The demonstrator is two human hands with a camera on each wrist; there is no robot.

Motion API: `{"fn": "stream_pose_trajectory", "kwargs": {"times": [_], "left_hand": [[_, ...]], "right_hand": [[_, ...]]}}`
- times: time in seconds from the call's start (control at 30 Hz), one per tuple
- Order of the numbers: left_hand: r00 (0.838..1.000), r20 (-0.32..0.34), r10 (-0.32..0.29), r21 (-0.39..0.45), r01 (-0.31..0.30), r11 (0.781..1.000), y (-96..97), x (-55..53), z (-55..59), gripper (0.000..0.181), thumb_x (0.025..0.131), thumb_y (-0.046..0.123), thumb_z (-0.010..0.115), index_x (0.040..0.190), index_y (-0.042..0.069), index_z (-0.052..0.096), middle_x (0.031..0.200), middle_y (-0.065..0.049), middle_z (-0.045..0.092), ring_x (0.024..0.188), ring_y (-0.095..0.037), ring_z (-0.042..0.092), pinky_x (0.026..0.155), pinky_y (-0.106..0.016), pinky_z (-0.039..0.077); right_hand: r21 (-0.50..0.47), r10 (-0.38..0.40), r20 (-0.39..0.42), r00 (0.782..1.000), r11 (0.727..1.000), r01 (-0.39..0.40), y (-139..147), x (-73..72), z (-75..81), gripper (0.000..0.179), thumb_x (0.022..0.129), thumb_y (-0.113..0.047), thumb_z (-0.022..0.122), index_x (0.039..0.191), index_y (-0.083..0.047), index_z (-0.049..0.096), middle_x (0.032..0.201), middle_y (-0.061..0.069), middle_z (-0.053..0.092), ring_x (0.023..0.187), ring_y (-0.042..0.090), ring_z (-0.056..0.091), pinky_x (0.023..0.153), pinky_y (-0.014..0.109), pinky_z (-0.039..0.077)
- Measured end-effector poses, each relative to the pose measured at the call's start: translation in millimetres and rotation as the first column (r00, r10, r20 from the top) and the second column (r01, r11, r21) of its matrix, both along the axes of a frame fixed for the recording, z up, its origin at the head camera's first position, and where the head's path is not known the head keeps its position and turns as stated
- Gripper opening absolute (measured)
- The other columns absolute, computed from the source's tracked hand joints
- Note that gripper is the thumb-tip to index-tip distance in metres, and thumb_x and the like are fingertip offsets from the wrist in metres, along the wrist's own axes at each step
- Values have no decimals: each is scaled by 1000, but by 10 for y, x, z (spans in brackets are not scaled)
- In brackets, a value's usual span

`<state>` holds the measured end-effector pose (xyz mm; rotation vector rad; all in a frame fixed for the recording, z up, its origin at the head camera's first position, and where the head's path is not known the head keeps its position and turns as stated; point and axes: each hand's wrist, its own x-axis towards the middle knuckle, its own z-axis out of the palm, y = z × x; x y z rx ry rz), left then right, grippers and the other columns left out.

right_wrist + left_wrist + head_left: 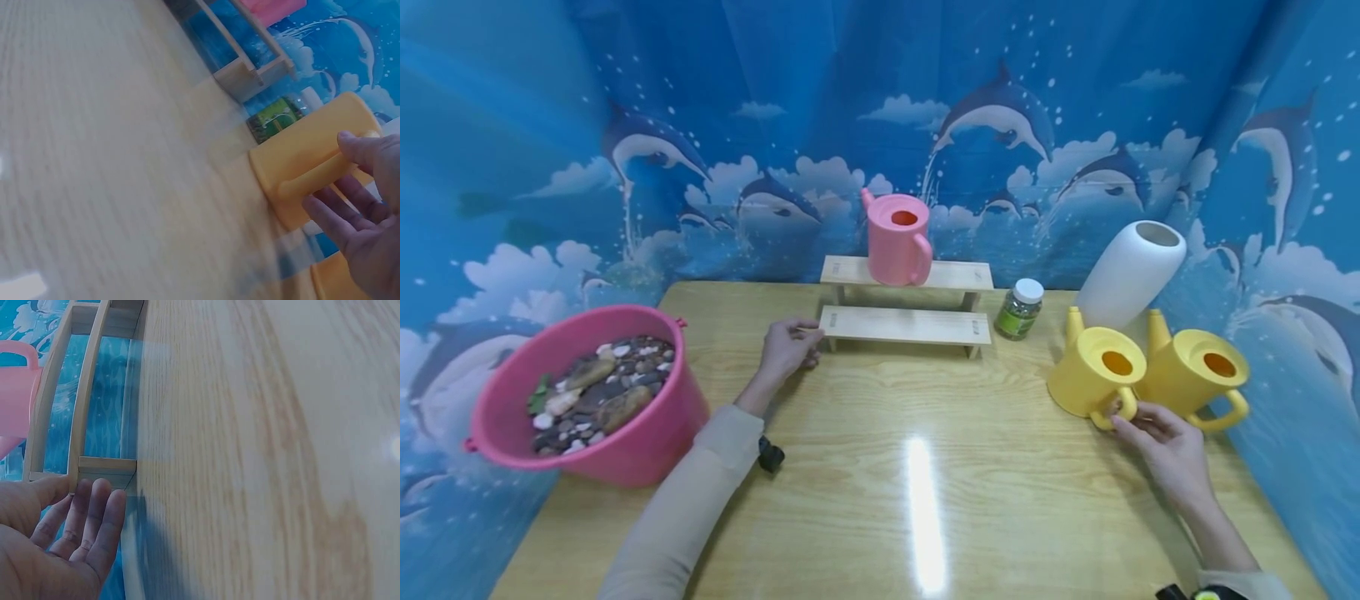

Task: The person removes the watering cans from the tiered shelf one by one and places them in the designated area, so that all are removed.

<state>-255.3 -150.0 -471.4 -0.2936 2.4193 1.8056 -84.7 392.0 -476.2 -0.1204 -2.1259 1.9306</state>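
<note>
At the left end of a two-step wooden shelf (906, 325), my left hand (787, 350) pinches the lower board's end between thumb and fingers. A pink watering can (895, 242) stands on the upper step, its spout to the left. My right hand (1168, 450) holds the handle of a yellow watering can (1086, 379), the thumb on top and fingers beneath, as the right wrist view shows. That can stands upright on the table. Close beside it on the right is a second yellow watering can (1187, 379).
A pink bucket (662, 417) of stones stands at the left. Right of the shelf is a small jar (1018, 312) with a white lid. Behind the yellow cans rises a white vase (1123, 279). A blue dolphin-print curtain (820, 100) encloses the wooden table (1000, 517).
</note>
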Motion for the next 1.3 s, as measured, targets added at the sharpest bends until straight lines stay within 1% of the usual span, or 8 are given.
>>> {"fn": "stream_pose_trajectory", "kwargs": {"times": [0.17, 0.27, 0.37, 0.5, 0.63, 0.93, 1.17, 1.3], "left_hand": [[1000, 6, 2, -5, -2, 1000, 9, -1, 11, 30, 103, 18, 69, 130, 5, 70, 114, -23, 75, 70, -15, 73, 66, -28, 67], [1000, 12, 3, -7, -3, 1000, 9, -4, 13, 31, 104, 19, 69, 131, 5, 70, 115, -23, 75, 70, -15, 72, 66, -27, 67], [1000, 18, 4, -9, -4, 1000, 2, -8, 15, 31, 104, 19, 69, 131, 5, 70, 115, -23, 75, 70, -13, 72, 65, -26, 66], [1000, 22, 9, -5, -8, 1000, -6, -5, 24, 30, 103, 18, 69, 131, 5, 70, 114, -22, 75, 69, -13, 72, 65, -26, 66], [1000, 19, 4, 3, -4, 1000, -14, 2, 24, 31, 104, 18, 69, 132, 4, 69, 114, -23, 75, 70, -14, 73, 66, -27, 67], [1000, 4, -4, 13, 4, 1000, -8, 2, 1, 31, 103, 18, 69, 131, 4, 70, 113, -25, 76, 70, -16, 73, 66, -30, 67], [1000, 4, -2, 7, 2, 1000, -4, -7, 0, 31, 103, 18, 70, 131, 4, 69, 115, -24, 75, 71, -16, 73, 68, -28, 67], [1000, 3, 1, 4, -1, 1000, -5, -14, 0, 30, 103, 17, 70, 130, 4, 69, 113, -24, 76, 70, -15, 72, 66, -27, 67]], "right_hand": [[94, -78, -46, 996, 992, 82, 36, 52, 192, 33, 93, 8, 74, 124, -3, 74, 103, -19, 79, 91, -5, 73, 77, 7, 60], [226, -155, -55, 986, 960, 163, 11, 19, 379, 35, 94, 2, 75, 129, -3, 72, 102, -23, 77, 93, -8, 70, 78, 4, 57], [283, -164, -65, 984, 943, 176, -74, -68, 567, 36, 95, -3, 76, 131, -3, 71, 104, -24, 76, 95, -8, 69, 80, 3, 56], [267, -86, -93, 992, 958, 108, -310, -257, 785, 36, 96, -4, 75, 131, 0, 69, 105, -21, 76, 98, -5, 70, 82, 4, 57], [327, 5, -139, 990, 944, 41, -641, -515, 923, 35, 98, -7, 75, 132, -2, 70, 106, -22, 75, 99, -5, 70, 83, 6, 59], [333, 196, -151, 969, 933, -137, -1372, -1157, 983, 38, 102, -19, 73, 135, -3, 67, 110, -18, 71, 98, -2, 67, 82, 9, 58], [308, 280, -106, 954, 922, -236, -1855, -1603, 968, 40, 102, -21, 72, 136, -1, 66, 122, 19, 73, 95, 2, 69, 81, 12, 59], [273, 300, -78, 951, 924, -269, -2040, -1814, 945, 43, 101, -23, 73, 138, -2, 66, 128, 24, 70, 102, 11, 69, 82, 13, 61]]}}
